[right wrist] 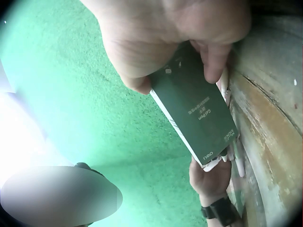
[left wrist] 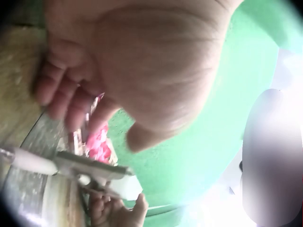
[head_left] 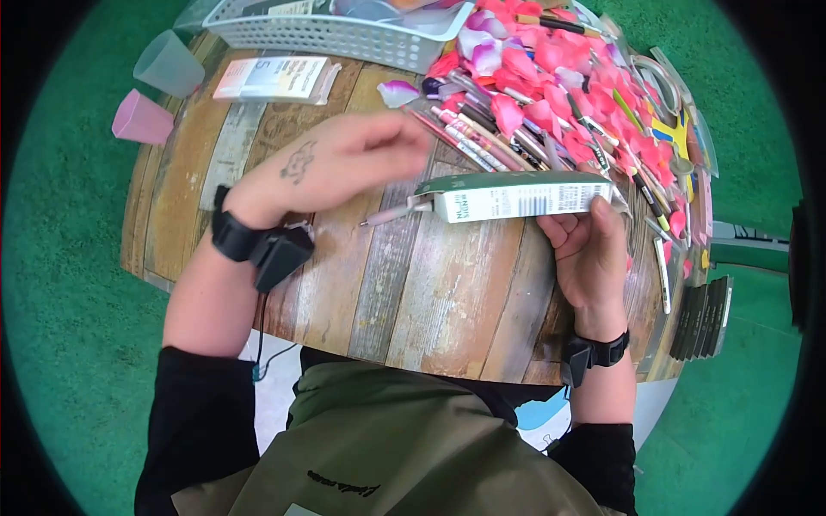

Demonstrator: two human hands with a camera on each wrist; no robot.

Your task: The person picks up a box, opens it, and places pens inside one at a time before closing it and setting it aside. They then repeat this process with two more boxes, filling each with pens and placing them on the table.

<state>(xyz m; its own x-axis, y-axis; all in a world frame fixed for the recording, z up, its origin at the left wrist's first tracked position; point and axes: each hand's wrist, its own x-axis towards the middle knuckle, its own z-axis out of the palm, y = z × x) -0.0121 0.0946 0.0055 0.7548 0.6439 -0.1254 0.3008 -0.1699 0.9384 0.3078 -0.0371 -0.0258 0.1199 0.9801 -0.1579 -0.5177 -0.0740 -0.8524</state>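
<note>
My right hand (head_left: 594,262) holds a green and white gel pen box (head_left: 508,203) level above the wooden table, fingers beneath and thumb at its right end. The box's dark green face fills the middle of the right wrist view. From its left end, where the flap is open, a pale pen (head_left: 391,212) sticks out with its tip pointing left. My left hand (head_left: 335,163) hovers to the left of that end, fingers loosely bent with nothing in them. In the left wrist view the palm faces the camera, apart from the pen.
Pink petals (head_left: 542,73) and several loose pens (head_left: 473,142) cover the table's far right. A white plastic basket (head_left: 413,50) stands at the back, with a packaged box (head_left: 275,79) before it. Clear (head_left: 169,64) and pink (head_left: 144,118) cups sit at the left edge.
</note>
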